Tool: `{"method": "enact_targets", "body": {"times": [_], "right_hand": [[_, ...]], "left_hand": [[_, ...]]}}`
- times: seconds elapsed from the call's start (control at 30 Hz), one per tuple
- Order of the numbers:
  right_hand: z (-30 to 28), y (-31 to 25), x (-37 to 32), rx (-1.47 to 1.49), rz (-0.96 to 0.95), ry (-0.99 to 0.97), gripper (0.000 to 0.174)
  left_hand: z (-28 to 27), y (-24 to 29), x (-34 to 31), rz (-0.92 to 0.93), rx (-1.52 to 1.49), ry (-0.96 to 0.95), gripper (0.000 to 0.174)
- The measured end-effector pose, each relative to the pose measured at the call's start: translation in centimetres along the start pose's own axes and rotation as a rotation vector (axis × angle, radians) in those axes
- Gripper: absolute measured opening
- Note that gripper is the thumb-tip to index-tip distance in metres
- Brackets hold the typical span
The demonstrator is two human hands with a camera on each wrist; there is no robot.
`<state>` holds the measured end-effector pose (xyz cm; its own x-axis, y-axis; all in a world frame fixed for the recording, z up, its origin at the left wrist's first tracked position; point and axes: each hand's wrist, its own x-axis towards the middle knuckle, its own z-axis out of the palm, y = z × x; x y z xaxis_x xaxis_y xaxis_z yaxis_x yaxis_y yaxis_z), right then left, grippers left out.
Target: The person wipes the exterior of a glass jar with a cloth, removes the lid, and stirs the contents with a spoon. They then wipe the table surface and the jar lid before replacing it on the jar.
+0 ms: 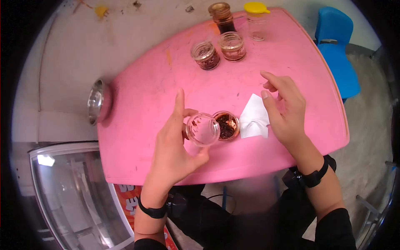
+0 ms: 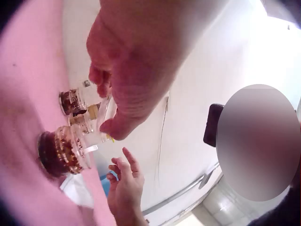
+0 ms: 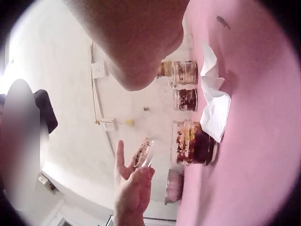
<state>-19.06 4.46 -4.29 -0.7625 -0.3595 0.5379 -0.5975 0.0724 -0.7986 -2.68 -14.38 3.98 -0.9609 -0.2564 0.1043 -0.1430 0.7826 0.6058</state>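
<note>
My left hand (image 1: 170, 146) grips a clear round lid (image 1: 203, 130) by its edge, thumb on the near side and the index finger pointing away. Dark red flecks cling to the lid, which is tilted in the right wrist view. Just right of it stands an open glass jar (image 1: 227, 126) of dark red, oily chili flakes, with more flecks on its inner wall (image 3: 186, 141). A folded white tissue (image 1: 253, 123) lies on the table beside the jar. Over the tissue's right side hovers my right hand (image 1: 287, 112), its fingers loosely bent around nothing.
Two open jars with dark red remains (image 1: 205, 56) (image 1: 233, 48) stand farther back on the pink table (image 1: 146, 108). Behind them are a brown-topped jar (image 1: 223, 18) and a yellow-lidded clear jar (image 1: 257, 25). A metal bowl (image 1: 100, 102) sits at the left edge, a blue chair (image 1: 337, 50) at right.
</note>
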Motion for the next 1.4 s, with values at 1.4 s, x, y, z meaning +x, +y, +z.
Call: {"method": "enact_targets", "body": {"times": [1.4], "right_hand": [[-1.2,2.8,-2.2,-0.278,-0.036,-0.288,0.023]], "left_hand": [[2.6,-1.5,3.2,0.8,0.558,-0.17,0.055]]}}
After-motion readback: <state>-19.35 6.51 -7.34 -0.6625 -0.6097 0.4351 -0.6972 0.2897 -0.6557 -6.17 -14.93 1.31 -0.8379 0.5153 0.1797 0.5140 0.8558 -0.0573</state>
